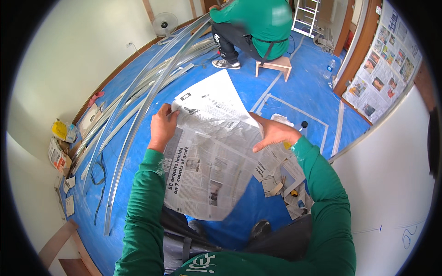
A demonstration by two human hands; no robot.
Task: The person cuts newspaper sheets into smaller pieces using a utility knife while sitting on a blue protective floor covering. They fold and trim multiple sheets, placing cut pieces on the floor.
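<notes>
A large newspaper sheet (207, 170) hangs in front of me, its top part folded over with a white back face showing. At its upper left edge my left hand (163, 126) pinches the paper between thumb and fingers. My right hand (274, 132) grips the opposite upper edge, thumb toward me, with most of its fingers hidden behind the sheet. Below the paper my shoes show on a blue floor sheet (258, 202). Beside my right forearm lies a pile of torn newspaper pieces (285, 179) with a small yellow tool (294, 193) on it.
Long metal channels (142, 101) lie along the left. Ahead, a co-worker in a green shirt (262, 27) sits on a low wooden stool (274, 66). Around them are a fan (165, 24), a stepladder (305, 17) and a water bottle (328, 69). Newspaper covers a panel (384, 64) at right.
</notes>
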